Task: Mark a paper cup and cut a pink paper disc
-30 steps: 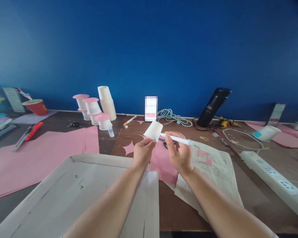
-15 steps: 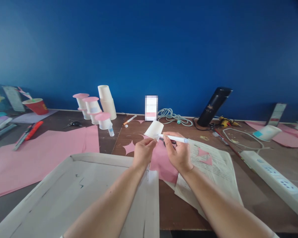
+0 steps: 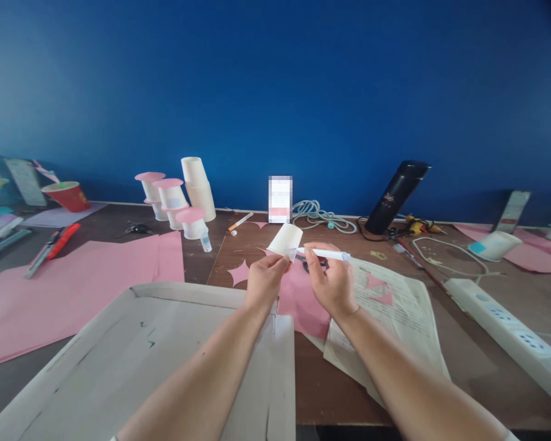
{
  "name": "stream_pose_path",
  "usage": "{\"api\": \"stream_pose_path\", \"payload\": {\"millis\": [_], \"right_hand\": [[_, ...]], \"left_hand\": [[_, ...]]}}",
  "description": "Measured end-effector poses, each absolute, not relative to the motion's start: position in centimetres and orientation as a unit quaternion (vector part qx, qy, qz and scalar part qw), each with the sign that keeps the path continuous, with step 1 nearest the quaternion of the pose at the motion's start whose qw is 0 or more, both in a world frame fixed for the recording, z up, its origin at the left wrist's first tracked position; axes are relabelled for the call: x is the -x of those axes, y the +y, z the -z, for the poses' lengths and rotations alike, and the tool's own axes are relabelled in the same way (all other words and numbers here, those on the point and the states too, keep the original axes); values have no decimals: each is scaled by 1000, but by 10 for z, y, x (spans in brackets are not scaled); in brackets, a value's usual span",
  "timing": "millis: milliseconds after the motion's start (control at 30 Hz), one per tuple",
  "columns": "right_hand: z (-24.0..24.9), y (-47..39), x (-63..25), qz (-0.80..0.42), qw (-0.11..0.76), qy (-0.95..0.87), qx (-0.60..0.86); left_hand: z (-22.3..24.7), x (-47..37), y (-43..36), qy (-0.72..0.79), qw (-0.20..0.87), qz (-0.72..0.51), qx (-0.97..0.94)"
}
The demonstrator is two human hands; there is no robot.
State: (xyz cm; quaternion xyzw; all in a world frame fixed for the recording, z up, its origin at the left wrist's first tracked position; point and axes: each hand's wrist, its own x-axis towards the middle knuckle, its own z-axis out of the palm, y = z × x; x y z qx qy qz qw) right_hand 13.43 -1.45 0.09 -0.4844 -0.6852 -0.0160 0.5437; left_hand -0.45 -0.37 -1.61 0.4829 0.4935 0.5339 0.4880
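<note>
My left hand [image 3: 267, 278] pinches a white paper cup [image 3: 285, 240] near its lower edge and holds it tilted above the table. In my right hand [image 3: 331, 278] is a white marker pen [image 3: 327, 253], its tip end at the cup's side; whether it touches, I cannot tell. Under the hands lies a pink paper sheet [image 3: 302, 303], and dark-handled scissors [image 3: 313, 263] show partly behind my right hand. A star-shaped pink scrap [image 3: 239, 273] rests left of the cup.
An open white box [image 3: 96, 367] fills the front left. Behind it are stacked cups with pink discs [image 3: 171, 196], a tall cup stack [image 3: 199, 193] and a cutter [image 3: 50, 248]. To the right are printed paper [image 3: 408, 312], a power strip [image 3: 505, 331] and a black flask [image 3: 397, 199].
My right hand and the marker pen have shifted very slightly right, and more of the scissors shows. The cup and my left hand stay almost where they were.
</note>
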Motion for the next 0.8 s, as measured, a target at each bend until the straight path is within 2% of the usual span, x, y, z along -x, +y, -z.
{"api": "stream_pose_path", "payload": {"millis": [800], "right_hand": [[-3,-16,-133,14,541,-701,464]], "left_hand": [[12,4,-5,513,487,-504,-496]]}}
